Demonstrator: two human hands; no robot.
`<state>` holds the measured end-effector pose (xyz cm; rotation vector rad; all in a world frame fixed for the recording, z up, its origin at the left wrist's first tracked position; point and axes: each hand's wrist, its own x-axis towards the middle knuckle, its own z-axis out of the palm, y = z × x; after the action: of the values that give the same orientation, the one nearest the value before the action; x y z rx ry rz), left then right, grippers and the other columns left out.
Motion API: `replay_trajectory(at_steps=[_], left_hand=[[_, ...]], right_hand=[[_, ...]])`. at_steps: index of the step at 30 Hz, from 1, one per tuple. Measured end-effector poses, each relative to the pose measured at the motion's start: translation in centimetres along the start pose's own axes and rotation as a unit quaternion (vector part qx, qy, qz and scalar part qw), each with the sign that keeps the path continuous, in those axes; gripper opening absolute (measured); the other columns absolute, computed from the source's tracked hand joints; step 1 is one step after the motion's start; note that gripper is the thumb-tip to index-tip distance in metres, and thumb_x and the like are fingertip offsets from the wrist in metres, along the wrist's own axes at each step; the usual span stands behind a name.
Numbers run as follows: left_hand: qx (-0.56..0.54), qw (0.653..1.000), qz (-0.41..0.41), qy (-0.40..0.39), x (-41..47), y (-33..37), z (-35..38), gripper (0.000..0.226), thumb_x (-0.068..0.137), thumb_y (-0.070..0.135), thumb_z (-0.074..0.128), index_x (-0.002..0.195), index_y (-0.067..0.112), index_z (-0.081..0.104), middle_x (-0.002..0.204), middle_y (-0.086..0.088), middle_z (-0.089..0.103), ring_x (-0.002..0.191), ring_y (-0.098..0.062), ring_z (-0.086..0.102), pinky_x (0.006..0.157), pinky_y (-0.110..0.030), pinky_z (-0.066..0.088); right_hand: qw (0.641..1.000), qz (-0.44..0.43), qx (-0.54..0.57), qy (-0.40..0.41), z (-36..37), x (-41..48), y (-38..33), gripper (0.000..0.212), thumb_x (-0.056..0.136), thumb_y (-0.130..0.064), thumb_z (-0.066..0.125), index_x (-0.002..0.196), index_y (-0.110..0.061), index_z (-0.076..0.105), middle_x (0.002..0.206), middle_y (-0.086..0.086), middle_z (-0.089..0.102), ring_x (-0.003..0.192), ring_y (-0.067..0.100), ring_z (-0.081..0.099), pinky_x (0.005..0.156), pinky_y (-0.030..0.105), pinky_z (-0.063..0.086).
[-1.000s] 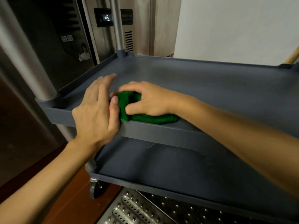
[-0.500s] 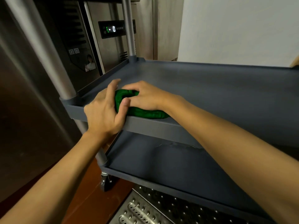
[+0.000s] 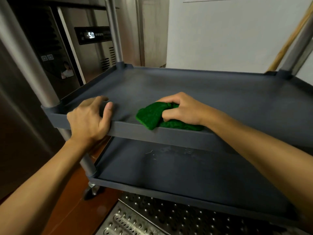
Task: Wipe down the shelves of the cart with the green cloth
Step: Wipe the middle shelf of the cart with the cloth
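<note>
Now wiping the shelf [image 3: 186, 85] near its front rim.
Fingers curled, the right hand [image 3: 183, 110] clutches the bunched green cloth [image 3: 150, 116] there; the left hand [image 3: 89, 119], well to its left, grips the rim. Next likely needs strokes beyond the hand, then the lower shelf [image 3: 169, 175] beneath.

The flat grey plastic cart shelf [image 3: 186, 82] serves as landmark. On it, against its near rim and left of its middle, lies the crumpled green cloth [image 3: 149, 116]. The right hand [image 3: 183, 110] sits on the cloth's right part, gripping it. The left hand [image 3: 88, 119] grips the shelf's near rim further left, beside the front-left corner, where the round metal post [image 3: 28, 56] rises. Below the shelf lies a second grey plastic shelf [image 3: 169, 175], with a small caster wheel [image 3: 90, 190] under its front-left corner. Lower still, toward the viewer, is a perforated steel floor grate [image 3: 144, 217]. Behind the shelf to the left stands a stainless steel refrigerator [image 3: 92, 35]. Behind it to the right is a plain white wall [image 3: 220, 31], with a wooden pole [image 3: 291, 38] at the back-right corner.
</note>
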<state>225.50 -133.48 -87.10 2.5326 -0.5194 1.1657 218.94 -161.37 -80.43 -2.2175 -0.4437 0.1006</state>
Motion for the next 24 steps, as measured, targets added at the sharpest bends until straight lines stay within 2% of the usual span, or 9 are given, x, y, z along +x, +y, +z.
replay_trajectory(at_steps=[4,8,11,13,15,17,19,22,24], left_hand=[[0.011,1.0,0.005,-0.006,0.2,-0.2,0.2,0.071,0.099,0.064,0.012,0.096,0.017,0.065,0.085,-0.009,0.067,0.076,-0.03,0.063,0.056,-0.04,0.043],[0.019,1.0,-0.006,-0.004,0.1,-0.4,0.4,0.065,0.101,0.059,0.014,0.086,0.017,0.061,0.073,-0.008,0.061,0.065,-0.03,0.058,0.054,-0.042,0.044],[0.023,1.0,-0.005,-0.01,-0.1,0.1,0.3,0.064,0.102,0.056,0.013,0.08,0.014,0.055,0.071,-0.01,0.058,0.065,-0.032,0.056,0.059,-0.045,0.043],[0.026,0.999,-0.01,-0.026,-0.1,0.4,0.1,0.063,0.103,0.054,0.013,0.088,0.013,0.058,0.082,-0.014,0.063,0.078,-0.036,0.059,0.074,-0.047,0.046],[0.009,0.998,-0.036,-0.04,-0.3,0.9,-0.3,0.059,0.104,0.053,0.017,0.116,0.013,0.06,0.115,-0.018,0.065,0.109,-0.036,0.058,0.096,-0.049,0.042],[-0.048,0.997,-0.052,-0.02,-1.3,2.3,-1.2,0.056,0.105,0.05,0.023,0.133,0.011,0.052,0.135,-0.017,0.056,0.129,-0.034,0.049,0.108,-0.051,0.036],[-0.126,0.991,-0.044,0.01,-2.7,5.4,-2.4,0.05,0.105,0.044,0.03,0.136,0.009,0.05,0.138,-0.014,0.054,0.134,-0.029,0.047,0.112,-0.045,0.036],[-0.28,0.956,-0.087,0.003,-5.1,11.3,-4.8,0.044,0.102,0.042,0.036,0.131,0.014,0.054,0.129,-0.002,0.06,0.119,-0.014,0.056,0.1,-0.027,0.041],[-0.39,0.907,-0.155,-0.025,-6.2,14.8,-6.0,0.044,0.097,0.049,0.038,0.125,0.022,0.057,0.123,0.008,0.065,0.115,-0.002,0.059,0.098,-0.022,0.044]], right_hand=[[0.999,0.019,0.006,0.039,-2.5,-3.6,1.9,0.036,0.068,-0.018,0.065,0.102,-0.019,0.076,0.084,0.011,0.071,0.074,0.007,0.06,0.073,0.026,0.045],[0.994,0.008,0.031,0.105,-3.7,-6.7,3.5,0.037,0.078,-0.003,0.069,0.097,-0.034,0.076,0.093,0.001,0.075,0.083,0.003,0.064,0.081,0.022,0.048],[0.989,-0.013,0.032,0.145,-3.3,-7.4,3.6,0.043,0.08,0.002,0.068,0.098,-0.037,0.074,0.092,-0.008,0.076,0.083,-0.004,0.063,0.079,0.011,0.046],[0.985,-0.02,0.036,0.168,-3.0,-7.4,3.2,0.044,0.08,0.002,0.07,0.098,-0.037,0.072,0.086,-0.022,0.074,0.081,-0.011,0.062,0.076,0.005,0.044],[0.977,-0.031,0.043,0.208,-3.0,-7.3,3.0,0.04,0.081,0.0,0.073,0.102,-0.034,0.072,0.086,-0.026,0.072,0.084,-0.011,0.064,0.079,0.007,0.047],[0.961,-0.044,0.06,0.265,-3.0,-7.4,2.8,0.037,0.082,-0.003,0.074,0.108,-0.028,0.072,0.087,-0.025,0.073,0.087,-0.009,0.066,0.081,0.012,0.051],[0.934,-0.08,0.083,0.338,-2.9,-7.9,2.1,0.035,0.083,-0.003,0.072,0.107,-0.028,0.071,0.086,-0.028,0.072,0.087,-0.01,0.065,0.08,0.012,0.05],[0.891,-0.139,0.16,0.403,-2.3,-9.1,-0.3,0.031,0.086,-0.003,0.068,0.109,-0.024,0.071,0.092,-0.021,0.074,0.094,-0.002,0.067,0.083,0.018,0.052],[0.871,-0.173,0.221,0.403,-1.9,-10.1,-2.5,0.028,0.088,-0.002,0.064,0.112,-0.015,0.07,0.093,-0.013,0.074,0.095,0.005,0.068,0.081,0.022,0.053]])
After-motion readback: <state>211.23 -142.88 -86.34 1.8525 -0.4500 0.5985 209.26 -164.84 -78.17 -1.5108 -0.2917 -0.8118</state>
